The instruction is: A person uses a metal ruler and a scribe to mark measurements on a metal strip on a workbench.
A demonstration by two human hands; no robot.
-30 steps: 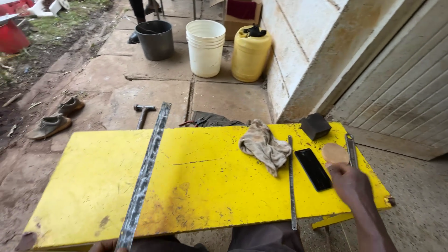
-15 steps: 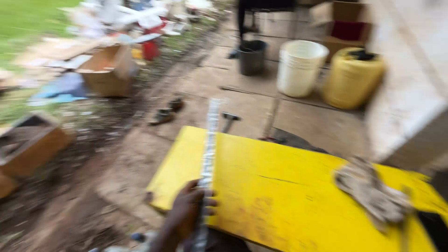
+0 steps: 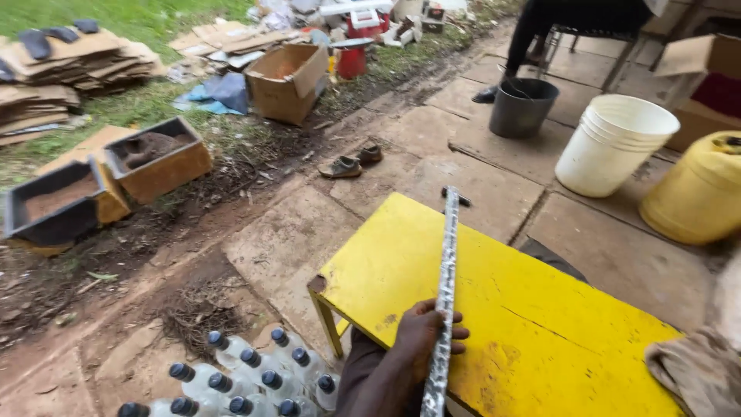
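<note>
The long metal bar (image 3: pixel 445 297) lies across the yellow surface (image 3: pixel 540 332), its far end jutting past the far edge and its near end past the near edge. It could tip or slide off, I judge, since only one grip steadies it. The left hand (image 3: pixel 424 340) is curled around the bar near its near end, fingers (image 3: pixel 455 336) wrapped over it. The right hand is out of sight. A rag (image 3: pixel 695 371) lies well to the right.

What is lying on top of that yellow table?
On the yellow table lie a long metal strip, held near its end by the left hand, and a crumpled rag at the right edge. Anything farther right is out of view.
</note>
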